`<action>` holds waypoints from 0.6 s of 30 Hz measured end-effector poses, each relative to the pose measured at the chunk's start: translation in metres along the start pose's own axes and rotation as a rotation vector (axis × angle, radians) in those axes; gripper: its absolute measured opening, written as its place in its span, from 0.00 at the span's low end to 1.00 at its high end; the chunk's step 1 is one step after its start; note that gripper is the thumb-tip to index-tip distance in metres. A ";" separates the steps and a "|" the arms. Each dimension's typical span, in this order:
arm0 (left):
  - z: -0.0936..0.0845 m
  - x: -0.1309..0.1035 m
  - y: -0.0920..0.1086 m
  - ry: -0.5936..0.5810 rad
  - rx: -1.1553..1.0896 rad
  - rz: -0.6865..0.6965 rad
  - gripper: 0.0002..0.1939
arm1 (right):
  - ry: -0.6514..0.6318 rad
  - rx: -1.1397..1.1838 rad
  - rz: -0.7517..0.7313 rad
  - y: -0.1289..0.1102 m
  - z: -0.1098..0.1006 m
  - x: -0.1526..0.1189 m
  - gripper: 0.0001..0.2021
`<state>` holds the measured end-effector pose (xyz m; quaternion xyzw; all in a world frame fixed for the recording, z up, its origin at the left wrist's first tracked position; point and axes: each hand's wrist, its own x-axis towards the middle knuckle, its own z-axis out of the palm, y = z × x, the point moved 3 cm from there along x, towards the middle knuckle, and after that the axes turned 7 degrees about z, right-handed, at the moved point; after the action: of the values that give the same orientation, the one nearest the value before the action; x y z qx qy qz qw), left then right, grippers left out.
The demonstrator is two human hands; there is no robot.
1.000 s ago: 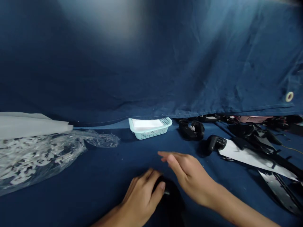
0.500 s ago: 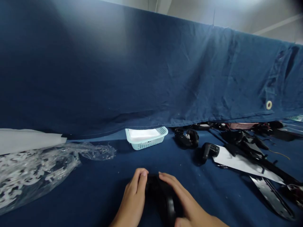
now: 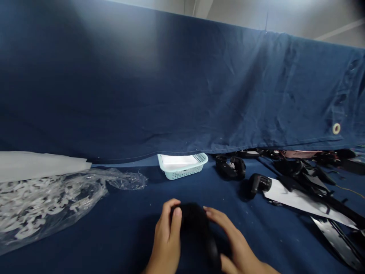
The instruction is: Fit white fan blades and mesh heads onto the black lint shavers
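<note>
A black curved plastic part (image 3: 196, 224) is held low over the blue cloth, its kind too dark and blurred to make out. My left hand (image 3: 168, 236) grips its far left side, thumb on top and fingers curled round the edge. Along the right side, my right hand (image 3: 234, 239) has its fingertips at the far end and its thumb close to the near end. The near end of the part runs toward the bottom of the view, where it is smeared by motion.
Ahead stands a pale blue basket (image 3: 185, 173) with white content. A clear bag (image 3: 57, 201) of white pieces lies left. Black parts (image 3: 230, 167), a black elbow-shaped piece (image 3: 258, 184) and a white sheet (image 3: 302, 199) lie right. A blue curtain (image 3: 171, 83) hangs in front.
The black part has tilted and turned between my hands, its far end now showing broader. My left thumb lies more over it. The whole scene has shifted slightly to the right in view.
</note>
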<state>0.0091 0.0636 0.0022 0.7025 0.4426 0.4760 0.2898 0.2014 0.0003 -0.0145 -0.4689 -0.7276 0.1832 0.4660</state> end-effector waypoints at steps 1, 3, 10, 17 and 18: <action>0.001 0.001 -0.002 0.024 -0.026 -0.038 0.20 | -0.009 0.069 0.105 0.002 -0.001 0.002 0.29; 0.004 0.004 -0.005 -0.009 -0.081 -0.047 0.23 | -0.007 0.205 0.294 0.001 -0.003 0.006 0.22; 0.009 0.005 0.001 -0.139 -0.047 0.067 0.29 | 0.092 0.546 0.584 0.003 -0.002 0.013 0.24; 0.001 -0.001 0.010 -0.042 0.088 0.329 0.28 | 0.044 0.797 0.509 0.015 0.003 0.014 0.21; 0.001 -0.002 0.010 -0.041 0.086 0.344 0.29 | 0.032 0.794 0.509 0.014 0.003 0.014 0.20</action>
<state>0.0131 0.0575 0.0094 0.7891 0.3300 0.4847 0.1828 0.2042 0.0196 -0.0185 -0.4207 -0.4558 0.5486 0.5606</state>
